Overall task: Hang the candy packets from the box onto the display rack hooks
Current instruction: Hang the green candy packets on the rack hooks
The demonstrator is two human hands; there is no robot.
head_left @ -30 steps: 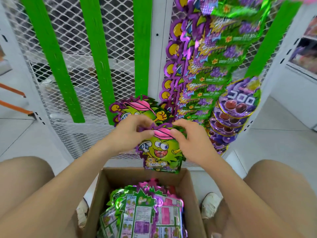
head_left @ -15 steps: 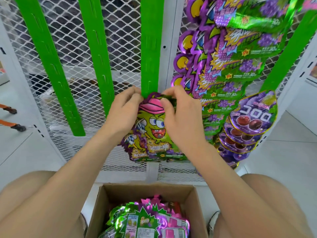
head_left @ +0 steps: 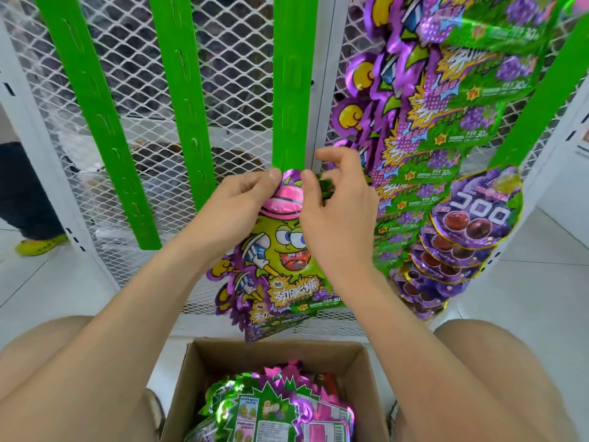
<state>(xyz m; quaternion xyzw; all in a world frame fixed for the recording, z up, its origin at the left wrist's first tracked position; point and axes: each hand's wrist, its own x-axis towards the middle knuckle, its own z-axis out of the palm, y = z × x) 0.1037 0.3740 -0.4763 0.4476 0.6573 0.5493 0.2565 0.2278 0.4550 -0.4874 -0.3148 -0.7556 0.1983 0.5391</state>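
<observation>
A green and purple candy packet (head_left: 280, 260) with a cartoon face and pink cap hangs upright in front of the white mesh rack. My left hand (head_left: 242, 205) pinches its top left edge, and my right hand (head_left: 338, 215) pinches its top right edge. The packet's top sits at the lower end of the middle green hanging strip (head_left: 291, 90). More packets lie behind it. The open cardboard box (head_left: 204, 371) below holds several more packets (head_left: 271, 409). I cannot see a hook behind my fingers.
Two more green strips (head_left: 185, 100) hang bare on the mesh to the left. Several purple and green packets (head_left: 446, 106) and round purple packs (head_left: 478, 215) fill the strips at right. My knees flank the box. A person's leg and yellow shoe (head_left: 35, 244) stand at far left.
Both hands have lifted the packet from just above the box up to the bottom of the middle green strip. My view has moved closer to the rack.
</observation>
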